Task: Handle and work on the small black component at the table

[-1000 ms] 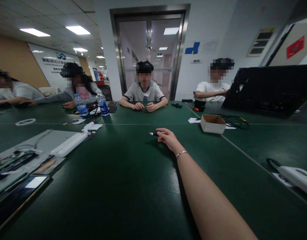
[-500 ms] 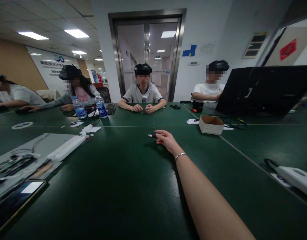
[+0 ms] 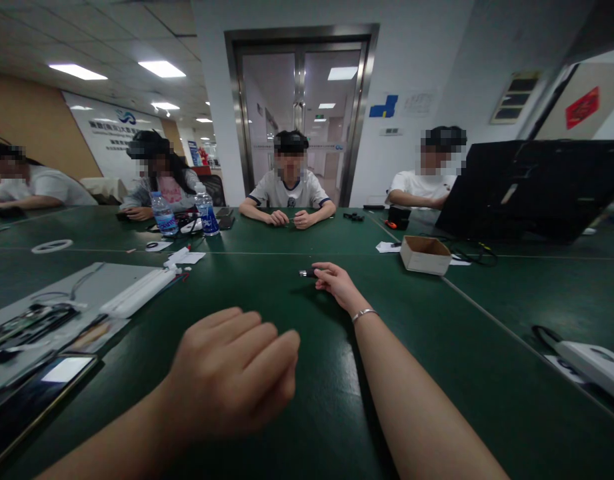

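Observation:
My right hand [image 3: 335, 285] is stretched out over the middle of the green table [image 3: 267, 287], a bracelet on its wrist. Between its thumb and fingers is a small black stick with a metal plug end [image 3: 305, 273], which points left. Nearer to me and lower left, my left hand [image 3: 237, 370] is raised above the table, fingers curled into a fist. Its palm side is turned away, so whether anything is inside is hidden.
An open cardboard box [image 3: 425, 257] stands right of centre, near a large black monitor [image 3: 531, 190]. At left lie a grey panel with electronics [image 3: 31, 323] and a phone [image 3: 37, 407]. Two bottles [image 3: 207, 212] stand farther back. Several people sit around the table.
My left hand has come into view from the lower left, closed. My right hand still holds the stick in nearly the same place. The view has shifted slightly.

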The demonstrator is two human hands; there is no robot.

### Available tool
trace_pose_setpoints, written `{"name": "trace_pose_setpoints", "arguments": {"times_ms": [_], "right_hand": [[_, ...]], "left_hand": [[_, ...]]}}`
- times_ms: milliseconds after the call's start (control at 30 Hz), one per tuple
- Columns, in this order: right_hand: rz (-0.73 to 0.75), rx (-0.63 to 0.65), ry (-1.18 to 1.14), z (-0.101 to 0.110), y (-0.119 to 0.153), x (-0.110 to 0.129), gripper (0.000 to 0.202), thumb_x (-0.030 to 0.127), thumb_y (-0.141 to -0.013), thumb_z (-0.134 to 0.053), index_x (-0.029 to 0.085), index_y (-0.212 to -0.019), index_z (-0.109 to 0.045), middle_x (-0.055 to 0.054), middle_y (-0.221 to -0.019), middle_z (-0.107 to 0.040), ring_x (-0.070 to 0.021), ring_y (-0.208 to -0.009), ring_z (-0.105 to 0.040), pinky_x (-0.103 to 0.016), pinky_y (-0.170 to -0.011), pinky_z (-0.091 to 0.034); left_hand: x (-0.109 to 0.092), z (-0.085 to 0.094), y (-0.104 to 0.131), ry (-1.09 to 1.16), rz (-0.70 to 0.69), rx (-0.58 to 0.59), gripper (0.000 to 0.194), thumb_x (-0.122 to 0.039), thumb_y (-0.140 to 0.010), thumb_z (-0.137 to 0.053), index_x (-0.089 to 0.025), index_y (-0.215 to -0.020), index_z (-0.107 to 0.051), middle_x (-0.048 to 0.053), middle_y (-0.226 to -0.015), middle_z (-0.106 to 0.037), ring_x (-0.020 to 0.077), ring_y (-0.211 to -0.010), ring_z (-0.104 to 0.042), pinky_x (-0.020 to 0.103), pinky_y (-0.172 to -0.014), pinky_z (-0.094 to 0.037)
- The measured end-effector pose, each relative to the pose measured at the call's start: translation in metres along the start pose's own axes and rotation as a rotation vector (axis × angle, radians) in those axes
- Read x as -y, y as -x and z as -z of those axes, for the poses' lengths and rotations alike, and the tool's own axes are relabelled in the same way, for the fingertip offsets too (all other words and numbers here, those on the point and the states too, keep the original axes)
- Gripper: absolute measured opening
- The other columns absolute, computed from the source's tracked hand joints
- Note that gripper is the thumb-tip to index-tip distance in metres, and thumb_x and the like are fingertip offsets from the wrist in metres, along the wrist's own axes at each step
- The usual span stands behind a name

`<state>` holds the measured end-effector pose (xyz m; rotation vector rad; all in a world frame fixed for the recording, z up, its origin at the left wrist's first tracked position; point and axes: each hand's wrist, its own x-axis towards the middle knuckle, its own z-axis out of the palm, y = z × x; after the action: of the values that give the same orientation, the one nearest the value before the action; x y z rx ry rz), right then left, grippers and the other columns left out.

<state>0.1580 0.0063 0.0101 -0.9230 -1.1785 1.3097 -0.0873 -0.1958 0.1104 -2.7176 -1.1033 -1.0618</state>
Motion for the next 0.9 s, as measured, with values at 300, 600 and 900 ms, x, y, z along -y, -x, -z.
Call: {"name": "trace_pose_setpoints", "arguments": {"times_ms": [300,600,900], "right_hand": [[0.036,0.085,0.073,-0.001,-0.002,-0.002,0.038,0.031,-0.063,-0.084,0.016,-0.095,-0.069,0.002,-0.066,-0.064,-0.0087,-0.054,-0.058,-0.021,-0.054,-0.050],[0.047,0.102,0.068,0.000,-0.006,-0.006,0.041,0.032,-0.061,-0.083,0.016,-0.096,-0.068,0.002,-0.066,-0.064,-0.0087,-0.053,-0.057,-0.021,-0.053,-0.048],[-0.011,-0.003,0.047,-0.001,-0.003,-0.002,0.026,0.022,-0.072,-0.079,0.015,-0.094,-0.068,0.002,-0.062,-0.062,-0.0091,-0.052,-0.059,-0.019,-0.051,-0.052]], "left_hand": [[0.106,-0.131,-0.114,0.271,0.859,0.045,0.031,-0.051,-0.080,-0.060,-0.020,-0.083,-0.062,0.006,-0.064,-0.063,0.0242,-0.067,-0.062,0.030,-0.066,-0.042],[0.132,-0.183,-0.102,0.679,0.721,-0.114,0.027,-0.036,-0.091,-0.045,-0.020,-0.105,-0.062,0.000,-0.067,-0.060,0.0137,-0.059,-0.055,0.023,-0.056,-0.039],[0.134,-0.183,-0.101,0.711,0.618,-0.179,0.024,-0.022,-0.084,-0.058,-0.019,-0.107,-0.063,0.005,-0.091,-0.065,0.0144,-0.077,-0.061,0.026,-0.071,-0.049]]}}
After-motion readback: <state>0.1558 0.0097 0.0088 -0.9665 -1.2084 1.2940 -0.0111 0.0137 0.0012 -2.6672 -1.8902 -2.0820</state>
